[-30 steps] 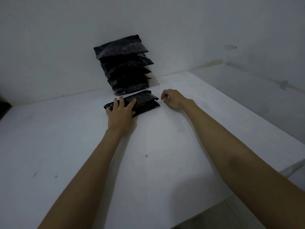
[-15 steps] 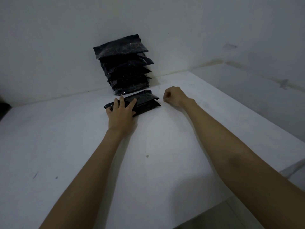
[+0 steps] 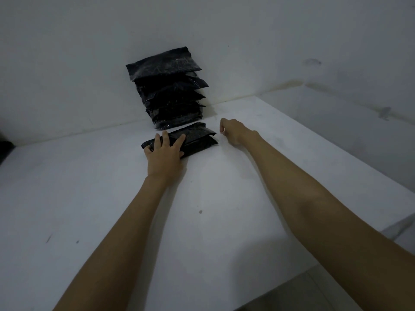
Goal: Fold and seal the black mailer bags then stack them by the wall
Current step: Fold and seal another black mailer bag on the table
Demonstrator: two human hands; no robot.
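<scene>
Left hand (image 3: 165,154) flat on mailer bag (image 3: 197,139); right hand (image 3: 232,131) curled, empty, beside it.

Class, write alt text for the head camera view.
A person's left hand presses flat on a folded black mailer bag on a white table; the right hand rests curled beside it. A stack of bags leans against the wall behind.

One head cam, wide-angle, looks fwd and down over the white surface (image 3: 89,198) toward wall (image 3: 89,52); arms reach in from bottom of frame.
</scene>
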